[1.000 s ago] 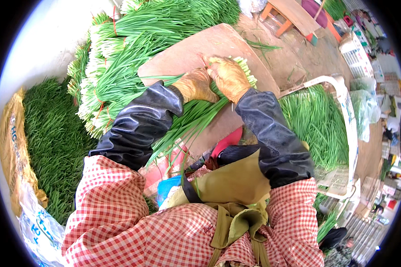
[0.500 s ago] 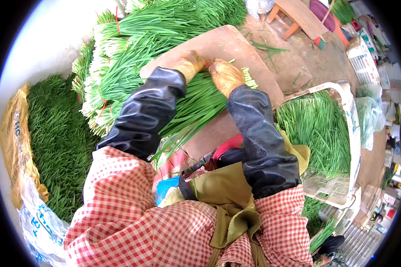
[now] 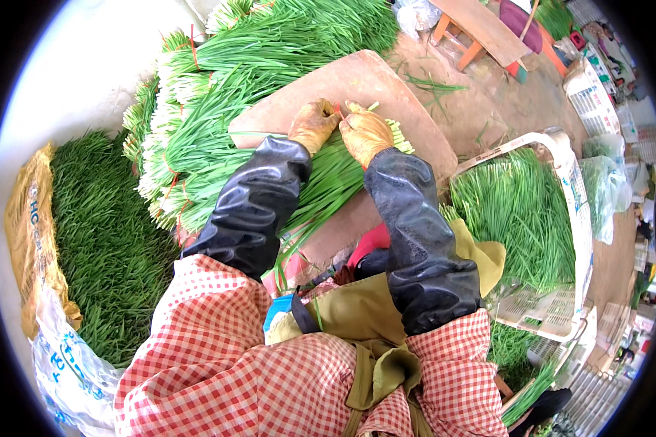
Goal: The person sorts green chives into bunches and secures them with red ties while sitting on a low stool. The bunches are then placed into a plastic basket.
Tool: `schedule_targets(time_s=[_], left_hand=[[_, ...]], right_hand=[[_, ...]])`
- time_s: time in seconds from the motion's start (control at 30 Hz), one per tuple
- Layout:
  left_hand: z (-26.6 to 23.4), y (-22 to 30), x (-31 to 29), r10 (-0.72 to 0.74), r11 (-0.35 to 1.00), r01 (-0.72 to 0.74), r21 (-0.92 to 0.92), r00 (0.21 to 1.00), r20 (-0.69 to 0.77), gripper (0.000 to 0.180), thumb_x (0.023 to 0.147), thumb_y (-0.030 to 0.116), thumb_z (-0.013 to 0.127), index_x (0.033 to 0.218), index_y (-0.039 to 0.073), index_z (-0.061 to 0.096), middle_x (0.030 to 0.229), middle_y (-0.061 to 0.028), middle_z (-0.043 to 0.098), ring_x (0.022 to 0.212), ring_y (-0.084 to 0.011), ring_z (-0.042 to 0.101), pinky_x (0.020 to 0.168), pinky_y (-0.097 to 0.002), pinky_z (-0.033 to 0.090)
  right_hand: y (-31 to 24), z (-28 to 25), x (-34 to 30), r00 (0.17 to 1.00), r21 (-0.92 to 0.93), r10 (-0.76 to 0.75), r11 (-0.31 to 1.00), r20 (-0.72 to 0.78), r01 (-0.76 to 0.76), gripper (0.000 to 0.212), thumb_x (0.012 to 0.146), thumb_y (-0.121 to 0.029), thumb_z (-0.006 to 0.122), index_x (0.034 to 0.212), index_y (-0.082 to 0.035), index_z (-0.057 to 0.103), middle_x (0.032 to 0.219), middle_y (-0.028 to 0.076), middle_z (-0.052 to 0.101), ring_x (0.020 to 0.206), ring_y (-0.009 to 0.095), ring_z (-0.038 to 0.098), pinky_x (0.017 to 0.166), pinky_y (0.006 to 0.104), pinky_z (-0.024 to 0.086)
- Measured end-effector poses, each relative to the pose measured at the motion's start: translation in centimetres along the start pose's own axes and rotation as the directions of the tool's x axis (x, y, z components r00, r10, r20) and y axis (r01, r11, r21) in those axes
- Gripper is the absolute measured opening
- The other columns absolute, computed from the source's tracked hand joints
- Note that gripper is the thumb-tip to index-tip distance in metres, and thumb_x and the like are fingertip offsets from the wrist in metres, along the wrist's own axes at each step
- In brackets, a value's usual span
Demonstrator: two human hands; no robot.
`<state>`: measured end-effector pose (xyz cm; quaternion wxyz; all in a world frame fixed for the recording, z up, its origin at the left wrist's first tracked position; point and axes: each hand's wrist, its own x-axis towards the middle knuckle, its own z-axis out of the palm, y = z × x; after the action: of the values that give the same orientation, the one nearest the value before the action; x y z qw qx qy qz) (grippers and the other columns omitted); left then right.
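Note:
A bundle of long green garlic chives (image 3: pixel 335 178) lies across a brown board (image 3: pixel 372 80), its pale cut ends to the right. My left hand (image 3: pixel 314 125), in a yellowish glove, is closed above the bundle with the fingertips pinched on a thin red tie (image 3: pixel 338 109). Close beside it, my right hand (image 3: pixel 366 132), gloved alike, also pinches at the tie. A bit of red shows around the bundle just below my right wrist. The fingertips partly hide the tie's ends.
Chive bundles with red ties (image 3: pixel 219 95) are stacked behind and left of the board. Loose chives (image 3: pixel 109 247) fill a bag (image 3: pixel 33 240) at the far left. A white crate (image 3: pixel 565 156) of chives (image 3: pixel 517 218) stands at right. A low wooden bench (image 3: pixel 485 29) stands farther back.
My hands have drawn slightly lower and the left has turned, its fingers now pinched near the right hand's. More of the red tie shows between them.

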<state>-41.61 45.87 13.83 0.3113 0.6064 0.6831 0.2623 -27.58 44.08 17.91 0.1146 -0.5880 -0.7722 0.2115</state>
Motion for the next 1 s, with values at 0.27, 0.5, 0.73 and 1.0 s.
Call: schedule_targets(time_s=[0.27, 0.5, 0.73, 1.0], left_hand=[[0.7, -1.9, 0.0, 0.077, 0.899, -0.032, -0.437, 0.993, 0.085, 0.015, 0.079, 0.016, 0.068, 0.087, 0.003, 0.066, 0.075, -0.0059, 0.065, 0.069, -0.0124, 0.056, 0.065, -0.0289, 0.046], [-0.2, -1.3, -1.1, 0.054, 0.866, -0.009, -0.499, 0.996, 0.076, 0.012, 0.078, 0.013, 0.070, 0.083, 0.003, 0.066, 0.075, -0.0049, 0.065, 0.069, -0.0100, 0.055, 0.065, -0.0270, 0.045], [-0.5, -1.1, -1.5, 0.078, 0.904, -0.013, -0.426, 0.988, 0.135, 0.010, 0.079, 0.010, 0.069, 0.086, 0.004, 0.064, 0.080, -0.0021, 0.065, 0.074, -0.0096, 0.054, 0.071, -0.0264, 0.045], [-1.5, -1.4, -1.9, 0.145, 0.649, 0.184, -0.738, 0.923, 0.357, 0.027, 0.086, 0.028, 0.059, 0.098, 0.006, 0.067, 0.091, -0.0014, 0.064, 0.086, -0.0144, 0.056, 0.080, -0.0298, 0.043]], right_hand=[[0.3, 0.6, 0.7, 0.998, -0.016, 0.048, 0.999, 0.034, -0.048, 0.034, 0.088, -0.026, 0.053, 0.113, -0.004, 0.061, 0.135, 0.009, 0.049, 0.118, 0.029, 0.050, 0.099, 0.0356, 0.039], [-0.1, 0.8, 1.2, 0.992, -0.092, 0.112, 0.990, 0.052, -0.107, 0.044, 0.088, -0.029, 0.052, 0.124, -0.005, 0.055, 0.127, 0.014, 0.055, 0.117, 0.031, 0.051, 0.100, 0.0361, 0.039], [0.7, 1.5, 1.2, 0.995, -0.102, 0.093, 0.991, 0.033, -0.089, 0.042, 0.088, -0.030, 0.052, 0.120, -0.003, 0.058, 0.124, 0.015, 0.056, 0.117, 0.031, 0.051, 0.099, 0.0365, 0.039], [-0.4, 0.4, 0.4, 0.997, -0.120, 0.065, 0.991, 0.032, -0.061, 0.034, 0.087, -0.032, 0.051, 0.105, -0.007, 0.064, 0.105, 0.014, 0.064, 0.102, 0.033, 0.058, 0.089, 0.0401, 0.044]])
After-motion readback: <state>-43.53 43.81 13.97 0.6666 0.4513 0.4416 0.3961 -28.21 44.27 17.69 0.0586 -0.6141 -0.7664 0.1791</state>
